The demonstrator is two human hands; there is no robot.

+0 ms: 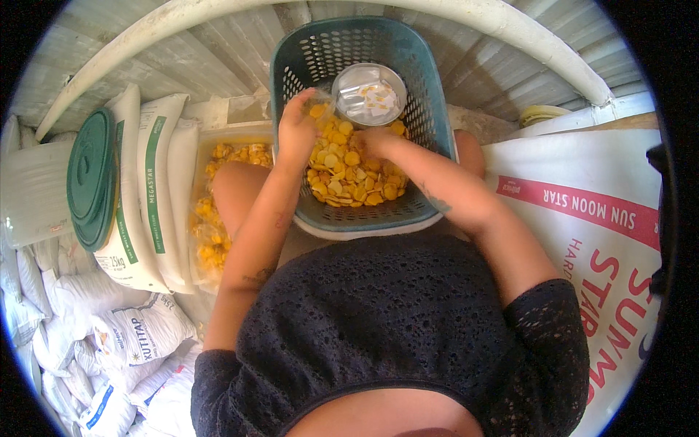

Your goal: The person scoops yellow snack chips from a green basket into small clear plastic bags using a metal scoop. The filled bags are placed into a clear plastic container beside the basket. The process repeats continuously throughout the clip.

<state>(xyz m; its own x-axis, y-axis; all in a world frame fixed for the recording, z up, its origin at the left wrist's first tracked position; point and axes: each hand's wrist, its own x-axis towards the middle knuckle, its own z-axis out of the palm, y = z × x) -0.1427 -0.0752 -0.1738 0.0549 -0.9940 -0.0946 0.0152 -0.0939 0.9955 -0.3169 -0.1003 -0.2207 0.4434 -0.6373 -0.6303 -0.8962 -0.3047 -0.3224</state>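
Observation:
A green perforated plastic basket point(427, 60) stands before me, its lower part filled with small round yellow biscuits point(355, 183). At the basket's left side my left hand point(297, 124) grips a clear plastic bag point(327, 101) by its upper edge. Some biscuits show through or just behind the film. My right hand point(375, 143) reaches down into the heap; its fingertips are hidden, so whether it grasps any biscuits cannot be told. Just beyond it, a round metal tin point(403, 112) rests inside the basket, holding small printed paper slips point(380, 99) and clear plastic film.
Filled bags of biscuits point(210, 240) lie in a tub left of my leg. Farther left are upright flour sacks point(155, 191), a green round lid point(90, 175) and piled white sacks point(136, 333). A large sack point(579, 158) stands right. Behind the basket runs a corrugated wall point(218, 65).

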